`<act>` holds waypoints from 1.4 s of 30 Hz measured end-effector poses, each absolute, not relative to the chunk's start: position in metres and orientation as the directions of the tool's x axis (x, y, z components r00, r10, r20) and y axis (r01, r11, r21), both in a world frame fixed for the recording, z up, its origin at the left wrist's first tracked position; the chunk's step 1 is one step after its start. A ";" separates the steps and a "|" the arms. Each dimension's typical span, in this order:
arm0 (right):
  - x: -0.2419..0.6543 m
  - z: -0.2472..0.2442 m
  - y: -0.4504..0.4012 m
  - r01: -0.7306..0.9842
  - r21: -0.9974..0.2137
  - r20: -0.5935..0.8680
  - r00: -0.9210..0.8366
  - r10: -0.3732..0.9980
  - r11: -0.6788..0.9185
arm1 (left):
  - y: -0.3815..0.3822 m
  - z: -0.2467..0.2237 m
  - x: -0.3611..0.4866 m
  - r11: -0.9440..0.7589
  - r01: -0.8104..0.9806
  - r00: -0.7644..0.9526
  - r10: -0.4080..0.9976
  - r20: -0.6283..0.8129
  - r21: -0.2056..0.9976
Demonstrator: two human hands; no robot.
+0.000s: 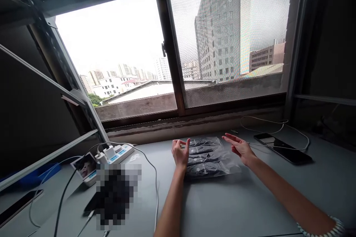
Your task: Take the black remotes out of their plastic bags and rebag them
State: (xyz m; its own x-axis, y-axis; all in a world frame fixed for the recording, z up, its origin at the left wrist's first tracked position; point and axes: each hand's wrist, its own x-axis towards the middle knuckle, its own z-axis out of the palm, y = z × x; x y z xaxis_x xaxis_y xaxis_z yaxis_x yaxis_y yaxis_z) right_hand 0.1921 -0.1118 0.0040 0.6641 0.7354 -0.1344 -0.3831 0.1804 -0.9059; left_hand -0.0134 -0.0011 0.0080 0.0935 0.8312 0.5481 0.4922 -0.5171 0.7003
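Note:
Several clear plastic packets with dark contents point(207, 168) lie side by side in a stack on the grey desk, their loose clear ends pointing right. My left hand point(180, 152) is at their left ends, fingers bent and thumb raised apart from them; nothing shows in its grasp. Whether it touches the packets is hard to tell. Just past the clear ends on the right is my right hand point(241, 150), its fingers stretched out to the left and holding nothing. A beaded band point(338, 226) circles the right arm.
A dark phone point(283, 149) with a white cable lies at the right. On the left stand a power strip point(121, 153) with plugs, a small photo point(85, 166), a pixelated dark device point(115, 196) and several cables. A metal shelf post point(75, 77) and a window point(178, 107) border the desk point(222, 207).

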 end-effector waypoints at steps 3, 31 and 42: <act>0.191 0.005 -0.112 -0.361 -0.915 -0.119 0.667 0.736 0.179 | -0.031 0.011 -0.001 -0.705 0.538 0.504 0.708 0.495 0.462; 0.187 0.019 -0.119 -0.160 -0.972 0.015 0.681 0.732 0.169 | -0.023 0.006 0.047 -0.472 0.841 0.456 0.882 0.123 0.266; 0.190 0.019 -0.119 -0.107 -0.985 0.036 0.648 0.761 0.138 | 0.010 0.003 0.044 -0.542 0.803 0.525 0.840 0.137 0.248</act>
State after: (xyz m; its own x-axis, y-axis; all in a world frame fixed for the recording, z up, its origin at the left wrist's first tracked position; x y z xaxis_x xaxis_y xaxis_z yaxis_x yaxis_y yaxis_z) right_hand 0.1901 -0.1192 0.0195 0.6482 0.7607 0.0358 -0.1070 0.1375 -0.9847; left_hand 0.0437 0.0096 0.0029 0.5249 0.8401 0.1366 0.8028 -0.5420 0.2484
